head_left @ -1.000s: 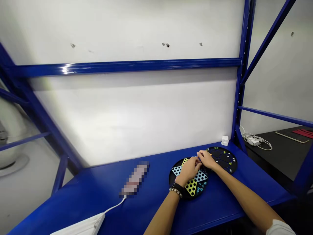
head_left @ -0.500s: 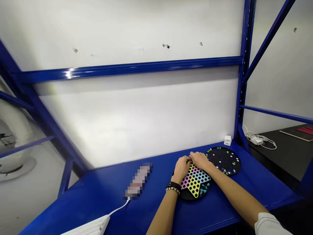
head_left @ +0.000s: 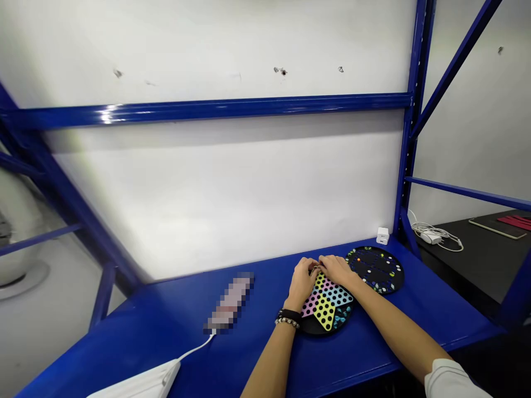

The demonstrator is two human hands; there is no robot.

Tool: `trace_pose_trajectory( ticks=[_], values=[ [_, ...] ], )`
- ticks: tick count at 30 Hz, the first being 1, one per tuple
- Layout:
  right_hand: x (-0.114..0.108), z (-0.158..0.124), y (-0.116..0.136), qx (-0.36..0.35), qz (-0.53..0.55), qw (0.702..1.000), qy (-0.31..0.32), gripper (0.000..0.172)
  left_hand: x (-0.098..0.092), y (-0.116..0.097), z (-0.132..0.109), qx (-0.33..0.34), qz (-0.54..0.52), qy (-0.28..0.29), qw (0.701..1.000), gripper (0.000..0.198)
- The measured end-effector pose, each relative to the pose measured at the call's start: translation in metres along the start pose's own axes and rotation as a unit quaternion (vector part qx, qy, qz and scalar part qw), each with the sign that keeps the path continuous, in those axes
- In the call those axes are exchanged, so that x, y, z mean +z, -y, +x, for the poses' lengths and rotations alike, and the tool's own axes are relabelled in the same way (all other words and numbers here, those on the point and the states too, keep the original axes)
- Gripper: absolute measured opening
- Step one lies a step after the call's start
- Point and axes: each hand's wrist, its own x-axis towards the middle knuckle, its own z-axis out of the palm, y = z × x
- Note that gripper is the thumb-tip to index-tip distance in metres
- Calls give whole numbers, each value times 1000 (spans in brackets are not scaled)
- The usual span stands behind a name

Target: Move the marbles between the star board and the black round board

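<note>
A round black tray [head_left: 317, 327] lies on the blue table, bearing a star-shaped board [head_left: 327, 301] in yellow, pink and light blue with rows of dark holes. My left hand [head_left: 302, 282] bends over the board's far left part, a dark band and a beaded bracelet on its wrist. Close beside it, my right hand [head_left: 335, 270] reaches over the far tip. The fingertips of both hands pinch together there, at the yellow point of the star; anything between them is too small to make out. Blue-green patterning shows on the tray beside the star.
Behind my right arm lies a second round black board [head_left: 375, 271] with small coloured pieces. A white charger [head_left: 382, 236] stands near the back post. At the left are a pixelated flat object [head_left: 230, 303] with a white cable and a white box [head_left: 136, 382]. Blue frame bars [head_left: 215, 109] surround the table [head_left: 166, 309].
The view has shifted slightly, so the table and boards appear a little further left. My hands remain together at the star's far tip, with slight finger movement.
</note>
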Motion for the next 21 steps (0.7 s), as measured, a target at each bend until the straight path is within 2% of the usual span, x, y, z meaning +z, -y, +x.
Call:
trace_pose_trajectory(
  ticks=[21],
  values=[
    [18,8,-2,-13,79,996,-48,6,-6,-11,-3,31,-10,-2,999,9]
  ],
)
